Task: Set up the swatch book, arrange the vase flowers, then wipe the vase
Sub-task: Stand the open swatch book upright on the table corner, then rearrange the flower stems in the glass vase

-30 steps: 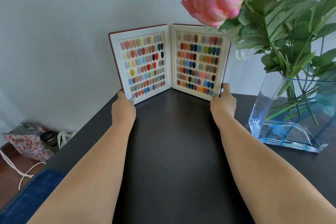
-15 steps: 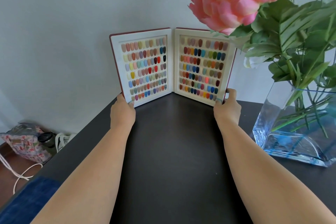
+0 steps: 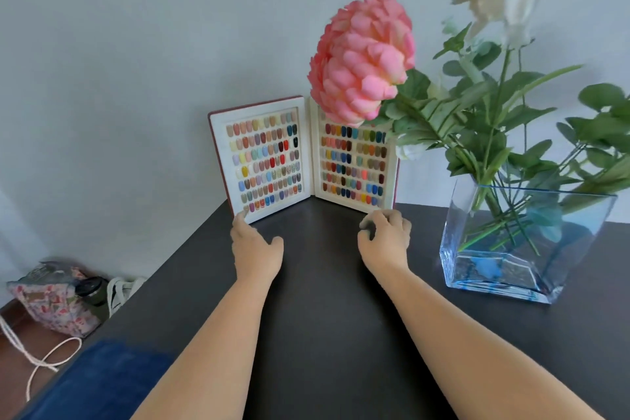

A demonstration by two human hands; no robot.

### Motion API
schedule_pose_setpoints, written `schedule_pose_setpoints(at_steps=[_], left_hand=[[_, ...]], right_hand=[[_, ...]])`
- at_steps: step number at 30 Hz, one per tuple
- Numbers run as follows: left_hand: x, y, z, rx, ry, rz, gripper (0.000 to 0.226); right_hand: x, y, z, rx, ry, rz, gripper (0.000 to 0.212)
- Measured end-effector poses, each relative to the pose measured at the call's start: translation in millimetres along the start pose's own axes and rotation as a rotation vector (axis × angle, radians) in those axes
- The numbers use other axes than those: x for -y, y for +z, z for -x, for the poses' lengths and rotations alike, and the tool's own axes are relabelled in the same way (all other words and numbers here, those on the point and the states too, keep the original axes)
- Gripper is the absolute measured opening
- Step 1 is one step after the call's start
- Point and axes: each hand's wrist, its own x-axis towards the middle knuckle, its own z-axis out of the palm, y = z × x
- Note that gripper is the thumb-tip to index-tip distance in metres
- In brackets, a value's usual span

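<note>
Dark table (image 3: 324, 334), swatch book (image 3: 300, 160) upright, left hand (image 3: 255, 249) fingertip-touching, right hand (image 3: 385, 235) curled empty just beside, vase (image 3: 511, 249) right.

A plain pale grey-white wall (image 3: 112, 54) in soft, even light rises behind a dark matte table (image 3: 324, 334). Lower left, on a reddish-brown floor (image 3: 13, 344), a floral-patterned bag (image 3: 51, 300) sits beside a dark bottle (image 3: 92, 293) and loose white cord (image 3: 41, 358).
</note>
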Motion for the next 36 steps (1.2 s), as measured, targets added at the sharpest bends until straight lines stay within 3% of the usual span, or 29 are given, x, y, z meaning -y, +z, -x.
schedule_pose_setpoints(at_steps=[4, 8, 14, 20, 22, 24, 31, 33, 36], left_hand=[[-21.4, 8.5, 33.0, 0.153, 0.000, 0.179, 0.080], [-48.2, 21.4, 66.1, 0.309, 0.084, 0.219, 0.058], [-119.7, 36.4, 123.7, 0.420, 0.358, 0.368, 0.050], [-177.3, 37.4, 159.7, 0.336, 0.521, 0.579, 0.040], [-189.9, 38.8, 165.7, 0.293, 0.506, 0.591, 0.039], [-198.8, 41.9, 168.9, 0.264, 0.501, 0.571, 0.039], [-215.5, 54.8, 165.6, 0.165, 0.510, 0.477, 0.022], [-215.7, 58.5, 163.1, 0.148, 0.490, 0.493, 0.012], [-215.7, 64.4, 157.7, 0.141, 0.473, 0.513, 0.014]], right_hand=[[12.4, -39.9, 35.1, 0.135, -0.068, -0.171, 0.031], [8.7, -99.7, 70.9, 0.214, -0.167, -0.246, 0.037], [-34.5, -198.7, 96.4, 0.077, -0.109, -0.303, 0.042], [-79.6, -280.5, 95.1, -0.148, 0.115, -0.448, 0.035], [-86.7, -303.7, 86.8, -0.160, 0.194, -0.476, 0.020], [-88.4, -319.4, 77.0, -0.127, 0.245, -0.474, 0.023], [-52.9, -323.5, 51.4, -0.044, 0.181, -0.422, 0.047], [-44.0, -319.9, 45.7, -0.058, 0.151, -0.434, 0.045], [-37.4, -317.7, 37.8, -0.159, 0.131, -0.504, 0.031]])
